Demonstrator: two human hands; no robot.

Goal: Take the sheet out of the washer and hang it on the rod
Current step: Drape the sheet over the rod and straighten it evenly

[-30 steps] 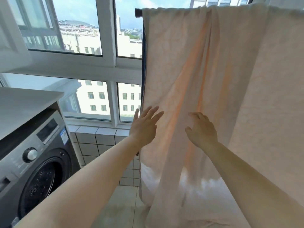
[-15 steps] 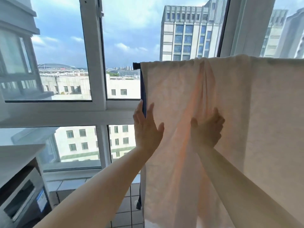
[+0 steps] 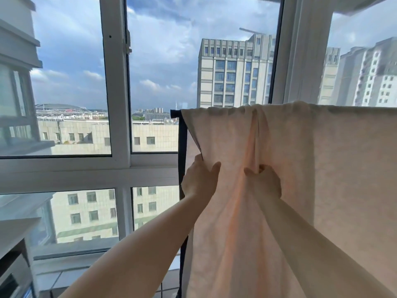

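Observation:
A pale cream sheet (image 3: 322, 168) hangs over the dark rod (image 3: 175, 112), whose left end pokes out past the cloth. A bunched fold runs down the sheet's middle. My left hand (image 3: 200, 179) grips the sheet's left edge, thumb on the front and fingers behind the cloth. My right hand (image 3: 265, 181) pinches the bunched fold a little below the rod. The washer (image 3: 12, 274) shows only as a dark corner at the bottom left.
A dark upright post (image 3: 182, 168) of the rack stands just left of the sheet. White window frames (image 3: 116, 93) fill the wall behind, with buildings outside. A white counter (image 3: 15, 229) sits above the washer at the left.
My view has tilted upward, so the washer dropped nearly out of sight. Both hands rose along the sheet; the left went from flat to gripping the edge, the right from resting to pinching the fold.

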